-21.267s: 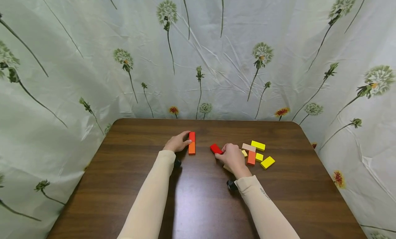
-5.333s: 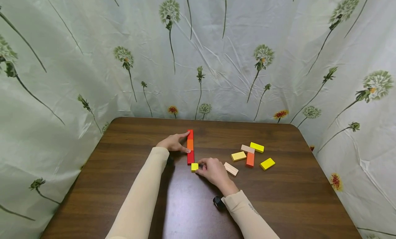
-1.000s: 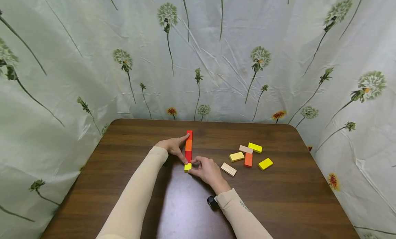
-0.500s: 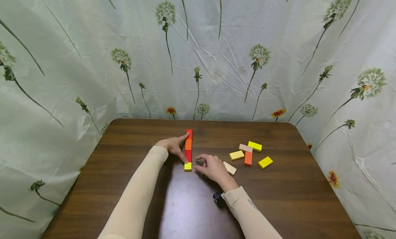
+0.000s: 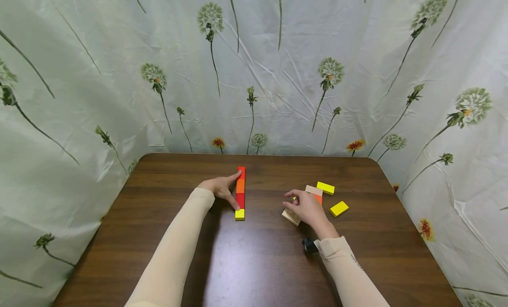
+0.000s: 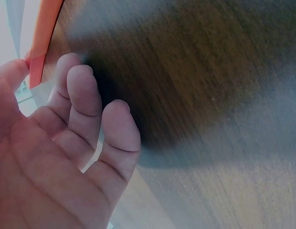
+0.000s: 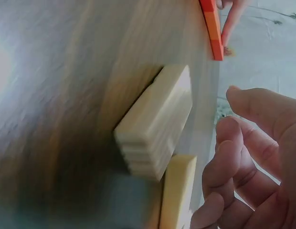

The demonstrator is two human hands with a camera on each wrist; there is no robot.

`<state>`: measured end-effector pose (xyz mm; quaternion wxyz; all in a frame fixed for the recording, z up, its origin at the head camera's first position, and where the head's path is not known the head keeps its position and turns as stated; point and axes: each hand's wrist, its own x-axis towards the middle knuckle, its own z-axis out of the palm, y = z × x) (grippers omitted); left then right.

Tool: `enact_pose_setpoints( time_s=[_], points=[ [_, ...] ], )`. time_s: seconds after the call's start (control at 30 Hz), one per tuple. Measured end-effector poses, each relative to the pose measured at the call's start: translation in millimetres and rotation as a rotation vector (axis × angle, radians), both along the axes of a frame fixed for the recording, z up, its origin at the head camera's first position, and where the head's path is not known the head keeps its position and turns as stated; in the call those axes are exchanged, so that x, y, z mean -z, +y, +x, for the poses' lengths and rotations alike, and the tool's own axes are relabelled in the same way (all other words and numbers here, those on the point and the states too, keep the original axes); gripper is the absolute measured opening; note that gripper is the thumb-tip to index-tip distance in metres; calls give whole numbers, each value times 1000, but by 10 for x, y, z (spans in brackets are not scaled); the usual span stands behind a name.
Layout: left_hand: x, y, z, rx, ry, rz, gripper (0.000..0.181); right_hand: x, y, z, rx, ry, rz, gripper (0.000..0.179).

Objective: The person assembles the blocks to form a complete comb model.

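Observation:
A straight row of rectangular blocks stands left of centre: a red block (image 5: pixel 241 170) at the far end, then an orange block (image 5: pixel 240 185), a darker red block (image 5: pixel 240 200) and a small yellow block (image 5: pixel 240 215) nearest. My left hand (image 5: pixel 220 188) rests along its left side, forefinger at the far red block, thumb by the red-yellow joint. To the right, my right hand (image 5: pixel 311 209) hovers over loose blocks, thumb and forefinger parted with nothing between. Below its fingers lie a plain wood block (image 7: pixel 155 109) and a pale yellow block (image 7: pixel 178 193), mostly hidden in the head view.
A pinkish block (image 5: pixel 313 190), an orange-red block (image 5: pixel 319 199) partly covered by the right hand, and two yellow blocks, one farther back (image 5: pixel 325 188) and one to the right (image 5: pixel 339 208), lie on the brown wooden table (image 5: pixel 158 236). A flower-printed cloth (image 5: pixel 278 77) hangs behind.
The right hand let go of the small yellow block at the row's near end and moved right, over the loose blocks. The left hand keeps its place at the row.

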<state>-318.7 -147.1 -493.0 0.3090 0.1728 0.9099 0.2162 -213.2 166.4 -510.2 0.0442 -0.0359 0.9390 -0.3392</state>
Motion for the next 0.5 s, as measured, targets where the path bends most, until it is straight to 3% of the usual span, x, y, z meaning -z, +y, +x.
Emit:
enact_pose_setpoints(
  time_s=[0.2, 0.5],
  points=[
    [15, -1, -14, -11, -26, 9, 137, 45, -56, 113, -28, 30, 59, 26],
    [-24, 5, 17, -8, -22, 7, 138, 89, -674, 216, -168, 102, 112, 25]
  ],
)
